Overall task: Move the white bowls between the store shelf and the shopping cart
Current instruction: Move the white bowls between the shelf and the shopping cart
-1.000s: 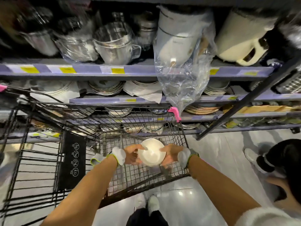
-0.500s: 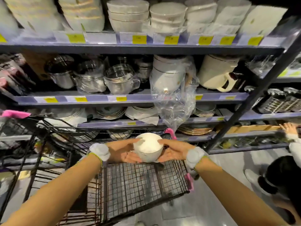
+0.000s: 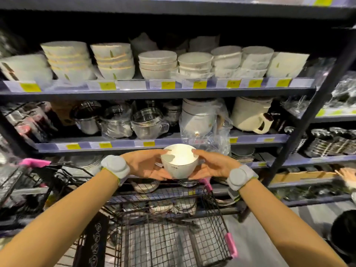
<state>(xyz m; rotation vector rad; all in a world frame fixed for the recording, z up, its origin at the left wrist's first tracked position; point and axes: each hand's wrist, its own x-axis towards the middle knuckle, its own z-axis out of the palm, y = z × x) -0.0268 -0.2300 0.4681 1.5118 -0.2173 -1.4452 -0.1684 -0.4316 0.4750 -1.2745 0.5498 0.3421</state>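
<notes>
Head view records one white bowl point(image 3: 179, 162) held upright between my two hands, mouth facing up and slightly toward me, foot pointing down. Its vertical axis stands near plumb; a thin dark line runs round the rim and small print shows on the near wall. The bowl is in the air above the far end of the shopping cart point(image 3: 173, 234), level with the front edge of the shelf that carries glass pots point(image 3: 148, 123).

My left hand point(image 3: 146, 164) cups the bowl's left wall, fingers curved under the base and thumb lying over the rim. My right hand point(image 3: 210, 164) mirrors it on the right wall, thumb tip on the rim, fingers wrapped beneath. Both hands are clamped on the bowl; the fingertips underneath lie close together, whether they touch I cannot tell. Both forearms reach forward and upward, converging toward the bowl, each with a grey wrist band point(image 3: 115, 166).

Stacks of white bowls point(image 3: 194, 64) stand upright on the store shelf point(image 3: 154, 92) above, well apart from the held bowl. Yellow price tags point(image 3: 168, 84) line the shelf edges.
</notes>
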